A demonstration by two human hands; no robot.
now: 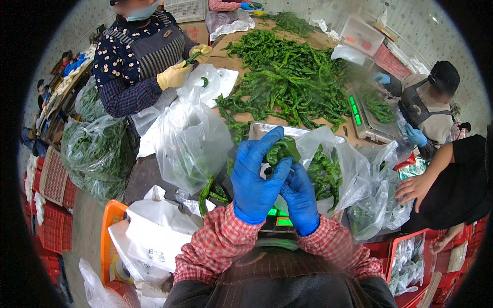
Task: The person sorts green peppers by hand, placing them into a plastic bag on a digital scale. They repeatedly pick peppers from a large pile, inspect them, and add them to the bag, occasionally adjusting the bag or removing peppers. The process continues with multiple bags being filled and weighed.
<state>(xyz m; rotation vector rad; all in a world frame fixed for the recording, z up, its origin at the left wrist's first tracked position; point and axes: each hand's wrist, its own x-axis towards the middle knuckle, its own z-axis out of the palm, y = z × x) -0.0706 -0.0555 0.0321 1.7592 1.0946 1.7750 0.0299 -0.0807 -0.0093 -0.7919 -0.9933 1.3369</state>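
Observation:
A glossy green pepper (284,151), curled and folded, is held up in front of me. My left hand (254,181), in a blue glove, has its fingers and thumb around it. Against the pepper's lower edge, my right hand (301,198) grips close beside the left thumb; its fingertips are partly hidden. Below both hands sits a scale with lit green and orange displays (284,221) and a metal pan (259,130). An opened clear plastic bag (352,163) lies over the pan, with several green peppers (325,171) in it.
A large heap of green peppers (292,77) covers the table beyond. Left stand a filled plastic bag (192,142) and an orange basket (109,231) with white bags. Filled bags (379,208) lie right, near a bare-armed person's hand (412,190). Another scale (371,123) stands at back right.

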